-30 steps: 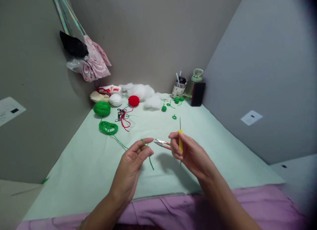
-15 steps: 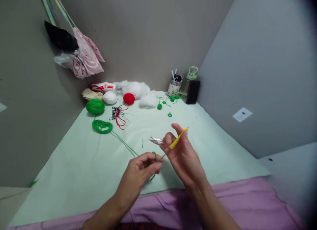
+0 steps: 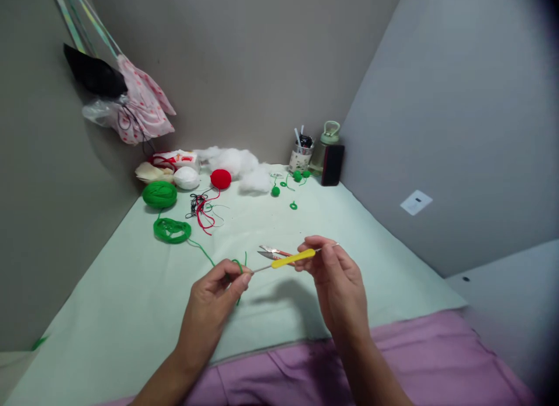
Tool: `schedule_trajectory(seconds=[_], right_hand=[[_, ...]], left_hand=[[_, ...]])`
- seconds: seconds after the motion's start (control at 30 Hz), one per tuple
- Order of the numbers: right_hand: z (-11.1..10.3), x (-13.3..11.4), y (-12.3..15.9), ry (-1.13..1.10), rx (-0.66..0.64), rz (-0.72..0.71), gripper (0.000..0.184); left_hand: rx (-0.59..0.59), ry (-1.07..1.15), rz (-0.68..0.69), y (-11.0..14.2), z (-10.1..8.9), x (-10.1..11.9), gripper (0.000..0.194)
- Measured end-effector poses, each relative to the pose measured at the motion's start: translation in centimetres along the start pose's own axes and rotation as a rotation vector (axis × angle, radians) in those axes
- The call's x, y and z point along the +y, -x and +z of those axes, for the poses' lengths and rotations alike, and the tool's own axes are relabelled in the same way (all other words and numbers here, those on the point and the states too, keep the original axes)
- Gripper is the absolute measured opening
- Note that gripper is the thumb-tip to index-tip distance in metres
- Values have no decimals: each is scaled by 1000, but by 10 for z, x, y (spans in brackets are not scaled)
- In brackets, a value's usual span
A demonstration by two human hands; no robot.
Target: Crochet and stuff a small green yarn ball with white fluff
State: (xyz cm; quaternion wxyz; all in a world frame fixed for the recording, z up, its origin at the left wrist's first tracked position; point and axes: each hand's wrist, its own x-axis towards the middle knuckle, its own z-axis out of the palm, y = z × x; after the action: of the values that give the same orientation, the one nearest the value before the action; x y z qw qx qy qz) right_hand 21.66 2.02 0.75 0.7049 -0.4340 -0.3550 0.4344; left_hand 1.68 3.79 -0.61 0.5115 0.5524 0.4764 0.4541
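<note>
My left hand (image 3: 213,298) is closed, with green yarn (image 3: 238,265) looped over its index finger and a tail hanging below. Its thumb and forefinger pinch one metal end of a crochet hook with a yellow grip (image 3: 293,258). At the other metal end, my right hand (image 3: 338,281) holds the hook between thumb and fingers. The hook lies nearly level between both hands. Thread snips (image 3: 273,253) with orange handles rest on the table behind the hook, their handles partly hidden by my right fingers. A strand runs from the left hand to a green yarn coil (image 3: 172,230).
Green (image 3: 159,194), white (image 3: 187,177) and red (image 3: 220,179) yarn balls sit at the back left, near white stuffing (image 3: 236,163). Several small green crocheted pieces (image 3: 275,191) lie farther right. A pen cup (image 3: 300,160), bottle (image 3: 331,133) and phone (image 3: 332,165) stand behind.
The crochet hook has swung from upright in my right hand to nearly level. My left fingers now pinch one end of it, and my right hand has shifted its hold. The view has turned slightly right.
</note>
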Motion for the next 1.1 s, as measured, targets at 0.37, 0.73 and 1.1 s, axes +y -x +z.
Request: schedule_trajectory(seconds=[0.37,0.73,1.1], right_hand=[[1,-4,-3,-17,42,31,23],[-30,-25,-13,804,-278,-327,11],[-17,2,6,925,-399,-295,23]], left_hand=[[12,-10,-22,-3,-7,-2,26],[-5,-11,4,-2,-11,5,24],[-104,194,-99,-3,3,1,33]])
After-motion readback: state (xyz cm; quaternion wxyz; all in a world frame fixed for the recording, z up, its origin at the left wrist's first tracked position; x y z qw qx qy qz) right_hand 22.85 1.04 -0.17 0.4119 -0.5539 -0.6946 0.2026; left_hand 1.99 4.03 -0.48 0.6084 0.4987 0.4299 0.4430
